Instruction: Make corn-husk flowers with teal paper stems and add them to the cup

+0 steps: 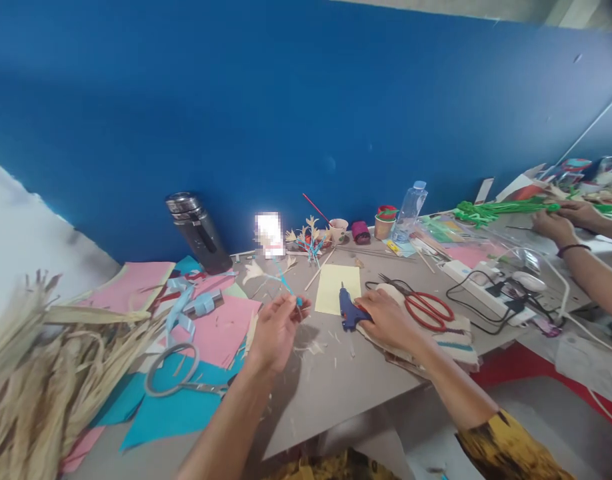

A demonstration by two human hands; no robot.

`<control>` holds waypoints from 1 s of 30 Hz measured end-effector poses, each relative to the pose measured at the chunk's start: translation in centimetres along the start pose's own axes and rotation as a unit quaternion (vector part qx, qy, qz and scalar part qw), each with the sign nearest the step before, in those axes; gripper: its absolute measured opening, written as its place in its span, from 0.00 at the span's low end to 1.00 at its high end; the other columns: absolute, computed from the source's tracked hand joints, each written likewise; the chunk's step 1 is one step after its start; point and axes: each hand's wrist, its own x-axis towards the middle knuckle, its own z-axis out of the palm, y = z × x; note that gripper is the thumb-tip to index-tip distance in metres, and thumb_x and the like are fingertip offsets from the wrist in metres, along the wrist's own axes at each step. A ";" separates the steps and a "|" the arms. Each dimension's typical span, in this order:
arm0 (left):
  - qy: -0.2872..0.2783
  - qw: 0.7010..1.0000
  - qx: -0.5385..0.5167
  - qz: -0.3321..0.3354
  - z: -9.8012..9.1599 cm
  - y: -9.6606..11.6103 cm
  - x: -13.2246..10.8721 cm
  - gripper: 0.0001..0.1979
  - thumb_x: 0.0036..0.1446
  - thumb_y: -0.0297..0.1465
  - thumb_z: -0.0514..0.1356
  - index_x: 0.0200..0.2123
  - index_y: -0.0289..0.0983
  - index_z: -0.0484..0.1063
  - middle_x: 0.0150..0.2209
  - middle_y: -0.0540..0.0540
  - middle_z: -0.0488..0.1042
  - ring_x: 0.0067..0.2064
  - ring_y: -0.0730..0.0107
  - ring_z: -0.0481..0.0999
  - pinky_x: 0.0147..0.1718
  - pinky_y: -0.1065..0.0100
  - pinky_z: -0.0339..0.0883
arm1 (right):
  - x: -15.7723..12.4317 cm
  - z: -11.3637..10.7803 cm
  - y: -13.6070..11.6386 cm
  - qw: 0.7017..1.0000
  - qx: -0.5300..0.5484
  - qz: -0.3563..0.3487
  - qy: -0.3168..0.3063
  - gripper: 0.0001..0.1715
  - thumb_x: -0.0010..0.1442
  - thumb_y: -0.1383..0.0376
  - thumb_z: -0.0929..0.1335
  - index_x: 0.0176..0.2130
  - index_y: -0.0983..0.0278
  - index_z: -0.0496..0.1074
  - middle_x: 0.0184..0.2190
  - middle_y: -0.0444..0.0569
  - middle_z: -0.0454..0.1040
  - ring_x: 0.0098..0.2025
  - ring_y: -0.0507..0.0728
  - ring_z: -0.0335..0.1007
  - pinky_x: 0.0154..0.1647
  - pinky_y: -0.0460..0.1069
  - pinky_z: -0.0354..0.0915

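Near the left side of the yellow paper (329, 280), the left hand (276, 333) pinches a thin blue stem (285, 283) that juts beyond the grip. The right hand (386, 317) grasps a glue gun (348, 310), its tip over the paper. Behind the paper, a red stick (316, 208) slants from one cup (338, 231); a second cup (384, 229) holds something red and green (387, 213).

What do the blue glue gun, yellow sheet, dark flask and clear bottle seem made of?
Blue glue gun: probably hard plastic, its body smooth and evenly coloured.
Yellow sheet: likely paper, matte, flat and thin-edged.
Dark flask: metal or plastic, can't tell; its cap catches glossy highlights.
Clear bottle: likely thin plastic, glossy, the blue wall showing through.
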 end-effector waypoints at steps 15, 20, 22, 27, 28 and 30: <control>0.010 0.997 -0.004 -0.070 2.0 -6.1 6.3 0.14 0.42 0.29 0.74 0.24 0.34 0.71 0.30 0.46 0.77 0.33 0.69 0.78 0.39 0.64 0.69 | -5.0 -0.1 2.7 0.951 0.274 -0.091 0.113 0.21 0.67 0.62 0.65 0.59 0.61 0.66 0.56 0.57 0.71 0.56 0.63 0.68 0.57 0.56 0.65; -0.013 0.998 0.012 -0.053 1.8 -5.8 5.9 0.16 0.37 0.34 0.76 0.24 0.33 0.74 0.29 0.45 0.78 0.34 0.67 0.77 0.40 0.64 0.69 | -4.5 0.2 1.1 0.943 0.267 -0.175 0.089 0.21 0.70 0.62 0.63 0.60 0.62 0.65 0.54 0.59 0.73 0.55 0.62 0.69 0.57 0.56 0.64; -0.019 0.998 0.023 -0.052 1.8 -5.6 5.8 0.16 0.36 0.35 0.76 0.23 0.33 0.74 0.27 0.45 0.77 0.33 0.66 0.76 0.38 0.63 0.69 | -4.2 0.2 1.0 0.943 0.266 -0.181 0.083 0.21 0.70 0.62 0.62 0.60 0.63 0.65 0.53 0.59 0.74 0.54 0.62 0.70 0.56 0.56 0.65; -0.020 0.997 0.046 -0.054 1.9 -5.3 5.6 0.17 0.35 0.37 0.76 0.23 0.33 0.76 0.25 0.46 0.76 0.31 0.67 0.75 0.35 0.65 0.67 | -3.9 0.1 1.2 0.942 0.271 -0.186 0.064 0.21 0.71 0.62 0.61 0.61 0.62 0.65 0.53 0.58 0.74 0.53 0.62 0.70 0.55 0.55 0.66; -0.020 0.997 0.049 -0.055 1.9 -5.2 5.5 0.17 0.35 0.37 0.76 0.23 0.33 0.76 0.26 0.46 0.76 0.31 0.67 0.75 0.35 0.65 0.67 | -3.9 0.1 1.2 0.942 0.272 -0.184 0.064 0.21 0.71 0.62 0.61 0.60 0.62 0.65 0.53 0.58 0.74 0.53 0.62 0.70 0.55 0.55 0.66; -0.019 0.997 0.054 -0.056 1.9 -5.1 5.4 0.16 0.35 0.37 0.76 0.23 0.34 0.76 0.27 0.46 0.77 0.32 0.67 0.75 0.36 0.65 0.67 | -3.9 0.2 1.2 0.943 0.272 -0.180 0.065 0.21 0.71 0.61 0.62 0.60 0.62 0.66 0.53 0.58 0.74 0.52 0.62 0.70 0.54 0.55 0.65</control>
